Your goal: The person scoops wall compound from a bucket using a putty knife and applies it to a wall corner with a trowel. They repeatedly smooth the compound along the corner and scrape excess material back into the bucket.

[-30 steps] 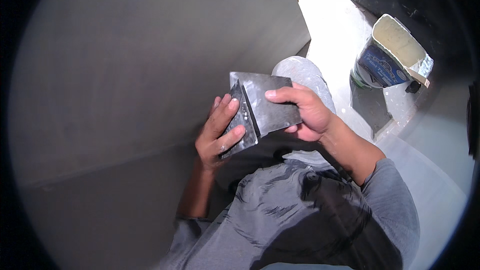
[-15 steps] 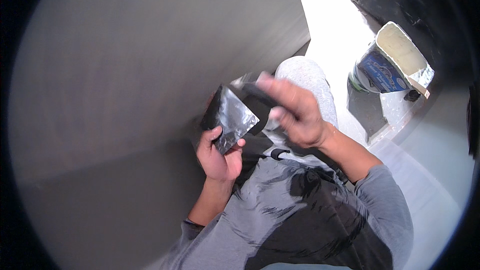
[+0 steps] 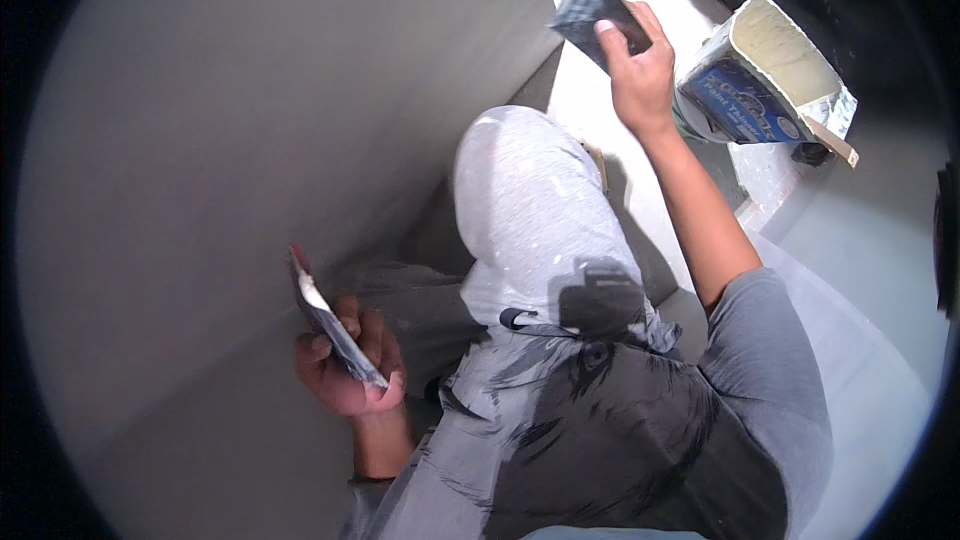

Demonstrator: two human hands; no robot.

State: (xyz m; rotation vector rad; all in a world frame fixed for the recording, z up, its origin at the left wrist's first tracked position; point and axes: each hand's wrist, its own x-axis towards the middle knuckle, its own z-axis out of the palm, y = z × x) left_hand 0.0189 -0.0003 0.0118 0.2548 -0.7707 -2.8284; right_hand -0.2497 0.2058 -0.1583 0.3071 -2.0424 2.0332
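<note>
My left hand (image 3: 350, 365) is closed round a dark flat filler spreader (image 3: 335, 325), seen nearly edge-on. A pale smear of paste lies along its upper part, and a reddish bit shows at its tip. This hand is beside the grey panel (image 3: 200, 160), and I cannot tell whether the spreader touches it. Farther out to the right, my right hand (image 3: 645, 65) grips a second black, flat spreader (image 3: 590, 15), thumb on its face. Whitish residue marks that blade. It reaches over the brightly lit strip at the panel's right edge.
At the right stands a cut-open container (image 3: 735, 105) with a blue label and cream residue inside. A wooden stick (image 3: 832, 142) leans at its rim. A black object (image 3: 800, 0) lies behind. My grey-clad knee (image 3: 520, 170) is between my hands, close to the panel.
My hands have parted: the left moved left and down with its spreader, now turned edge-on. My right hand went up and away with the other spreader. The view has shifted slightly.
</note>
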